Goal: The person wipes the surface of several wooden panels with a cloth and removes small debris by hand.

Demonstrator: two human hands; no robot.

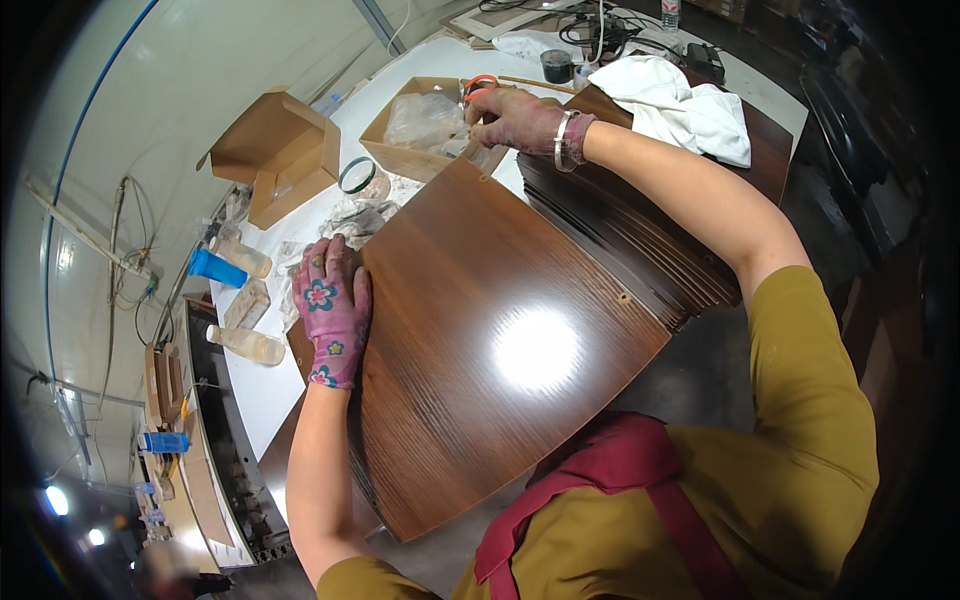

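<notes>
A glossy dark brown wooden panel (480,330) lies on top of a stack of like panels (620,230) on a white table (260,390). My left hand (332,310), in a pink flowered glove, rests flat on the panel's left edge. My right hand (510,118), gloved and with a bracelet at the wrist, reaches into an open cardboard box (415,155) beyond the panel, fingers curled at a clear plastic bag (425,120) inside. What the fingers hold is hidden.
A second open cardboard box (275,150) stands at the left, with a tape roll (357,175) next to it. Clear bottles (245,345), one blue-capped (215,268), lie along the table's left edge. A white cloth (685,105) lies on the far panels, cables beyond it.
</notes>
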